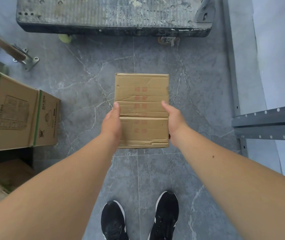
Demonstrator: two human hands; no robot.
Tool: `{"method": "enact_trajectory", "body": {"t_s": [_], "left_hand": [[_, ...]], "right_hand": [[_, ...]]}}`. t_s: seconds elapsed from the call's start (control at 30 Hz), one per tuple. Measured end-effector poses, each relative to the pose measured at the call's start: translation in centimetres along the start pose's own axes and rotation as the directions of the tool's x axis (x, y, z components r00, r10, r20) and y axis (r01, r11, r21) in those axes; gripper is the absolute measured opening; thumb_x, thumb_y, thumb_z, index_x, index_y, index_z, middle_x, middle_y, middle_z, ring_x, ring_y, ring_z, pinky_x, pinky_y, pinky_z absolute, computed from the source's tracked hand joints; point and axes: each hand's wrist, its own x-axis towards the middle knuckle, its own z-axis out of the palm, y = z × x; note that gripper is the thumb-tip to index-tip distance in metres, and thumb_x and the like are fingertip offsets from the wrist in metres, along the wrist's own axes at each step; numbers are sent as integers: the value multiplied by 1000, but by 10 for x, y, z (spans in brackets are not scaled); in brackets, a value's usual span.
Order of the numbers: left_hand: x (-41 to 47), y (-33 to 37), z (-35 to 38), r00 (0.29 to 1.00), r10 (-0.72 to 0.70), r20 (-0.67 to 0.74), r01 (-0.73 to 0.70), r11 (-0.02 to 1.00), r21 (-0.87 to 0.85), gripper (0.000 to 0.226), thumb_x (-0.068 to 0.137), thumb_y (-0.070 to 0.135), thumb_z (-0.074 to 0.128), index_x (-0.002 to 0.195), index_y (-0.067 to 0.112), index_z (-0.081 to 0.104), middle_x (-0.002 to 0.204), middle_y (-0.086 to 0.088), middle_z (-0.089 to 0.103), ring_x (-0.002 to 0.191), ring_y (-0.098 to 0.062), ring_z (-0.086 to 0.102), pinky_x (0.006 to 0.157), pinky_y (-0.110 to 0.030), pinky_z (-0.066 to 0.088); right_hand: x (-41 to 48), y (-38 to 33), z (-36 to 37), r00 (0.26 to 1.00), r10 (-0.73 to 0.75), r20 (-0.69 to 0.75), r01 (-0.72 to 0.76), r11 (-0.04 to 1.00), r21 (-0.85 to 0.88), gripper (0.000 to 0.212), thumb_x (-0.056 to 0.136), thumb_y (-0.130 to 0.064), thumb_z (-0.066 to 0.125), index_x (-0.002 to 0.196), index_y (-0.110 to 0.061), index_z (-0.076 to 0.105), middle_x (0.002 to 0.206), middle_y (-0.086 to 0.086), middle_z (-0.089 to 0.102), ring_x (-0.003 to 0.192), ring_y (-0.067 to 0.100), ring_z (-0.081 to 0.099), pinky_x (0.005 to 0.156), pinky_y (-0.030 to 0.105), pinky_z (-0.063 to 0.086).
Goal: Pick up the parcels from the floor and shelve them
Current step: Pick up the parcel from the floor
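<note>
Because the parcel (141, 110) is pinched only by its two side faces, above the grey floor (190, 84) and ahead of the shoes (166, 215), it could slide down or tip forward if the squeeze slackens on the way to the metal shelf (266, 122) at right. The left hand (111, 123) presses its left face and the right hand (173, 118) its right, each thumb laid on the top edge. The remaining fingers are hidden beside or beneath the carton, so their spread cannot be judged.

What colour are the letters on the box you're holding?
Faded red, printed on the plain brown cardboard box; the head view shows it.
</note>
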Motion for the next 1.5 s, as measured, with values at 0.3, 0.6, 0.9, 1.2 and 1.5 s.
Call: {"method": "enact_trajectory", "body": {"t_s": [0.3, 0.6, 0.9, 1.2, 1.5], "left_hand": [[-16, 15, -6, 999, 15, 39, -17, 999, 30, 69, 104, 68, 42, 158, 25, 50, 161, -1, 52, 148, -29, 48, 125, -54, 35], [-54, 39, -17, 997, 46, 64, -49, 997, 51, 69, 103, 69, 43, 156, 25, 51, 157, -3, 56, 143, -31, 53, 123, -55, 39], [-106, 91, -32, 989, 136, 59, -142, 984, 111, 70, 104, 70, 36, 156, 26, 52, 155, -3, 57, 140, -31, 54, 120, -51, 40], [-159, 154, -49, 975, 219, 49, -224, 957, 184, 73, 102, 75, 30, 151, 27, 57, 151, -5, 58, 129, -30, 55, 109, -46, 40], [-223, 216, -69, 973, 169, 157, -175, 984, 23, 89, 79, 94, 43, 137, 31, 68, 141, -2, 67, 130, -33, 62, 119, -59, 42]], "right_hand": [[-10, 4, -1, 1000, -9, -2, 10, 999, 48, 63, 100, -49, 58, 154, -17, 50, 155, 8, 56, 144, 32, 50, 123, 52, 36], [-55, -17, -2, 1000, -21, -22, 22, 1000, 18, 83, 91, -61, 60, 162, -26, 36, 165, 1, 41, 152, 29, 38, 125, 57, 30], [-105, -64, -1, 994, -107, 5, 106, 993, 55, 66, 100, -54, 55, 157, -23, 44, 159, 3, 50, 146, 30, 45, 123, 55, 33], [-164, -113, 2, 986, -164, 5, 163, 983, 88, 85, 86, -64, 60, 158, -23, 44, 160, 6, 50, 147, 32, 47, 123, 57, 35], [-244, -179, -3, 947, -320, -18, 320, 942, 96, 56, 95, -55, 59, 143, -25, 62, 142, 4, 66, 132, 29, 60, 116, 55, 45]]}}
